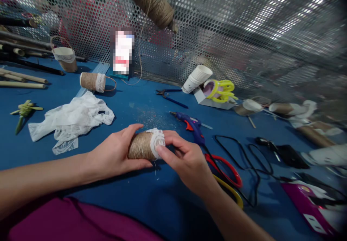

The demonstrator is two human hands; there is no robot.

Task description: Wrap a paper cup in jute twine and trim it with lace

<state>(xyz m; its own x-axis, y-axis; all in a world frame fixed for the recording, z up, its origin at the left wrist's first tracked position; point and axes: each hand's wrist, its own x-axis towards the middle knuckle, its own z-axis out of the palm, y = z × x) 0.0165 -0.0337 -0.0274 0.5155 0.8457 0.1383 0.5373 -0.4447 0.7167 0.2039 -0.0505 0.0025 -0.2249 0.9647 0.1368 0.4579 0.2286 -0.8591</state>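
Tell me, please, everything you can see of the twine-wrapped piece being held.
The twine-wrapped piece is a short, roughly cylindrical body wound closely in brown twine. A white lace band covers its right end, with an edge standing up at the top. A thin loose thread shows just below. The piece is held on its side over the blue table; whether it touches the surface is unclear. The left grip wraps round its left end; the right grip holds the lace.

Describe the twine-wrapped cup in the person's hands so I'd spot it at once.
Start at the near side of the blue table. There, the left hand and right hand hold a twine-wrapped cup sideways, white lace at its right end. Unlike the lace-trimmed cup lying farther back, it shows no looped handle.
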